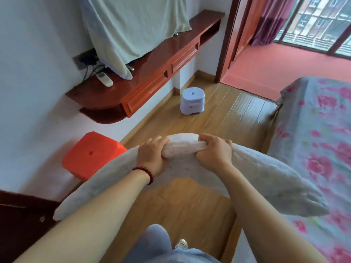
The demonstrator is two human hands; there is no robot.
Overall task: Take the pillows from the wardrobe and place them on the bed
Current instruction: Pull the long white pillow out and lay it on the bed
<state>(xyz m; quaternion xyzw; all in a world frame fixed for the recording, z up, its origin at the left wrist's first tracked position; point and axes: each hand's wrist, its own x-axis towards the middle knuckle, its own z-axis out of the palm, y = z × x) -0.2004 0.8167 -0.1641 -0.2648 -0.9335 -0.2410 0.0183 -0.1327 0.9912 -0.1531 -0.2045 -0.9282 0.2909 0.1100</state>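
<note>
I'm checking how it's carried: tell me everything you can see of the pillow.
The pillow is pale grey-white, soft, fuzzy-looking cloth. The left hand and right hand grip its bunched middle, so both ends droop. It is held above the wooden floor, its right end by the flowered bed, its left near the orange stool.

Left hand [152, 154] and right hand [212, 150] gripping white pillow [266, 177] mid-air, floral bed [313, 130] at right

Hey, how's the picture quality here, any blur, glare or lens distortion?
Head view: the wide-angle lens bows the red shelf and the bed edge; daylight comes from the window, top right, leaving a soft sheen on the shelf top; the pillow gripped by the left hand and right hand looks slightly soft, its ends smeared.
</note>
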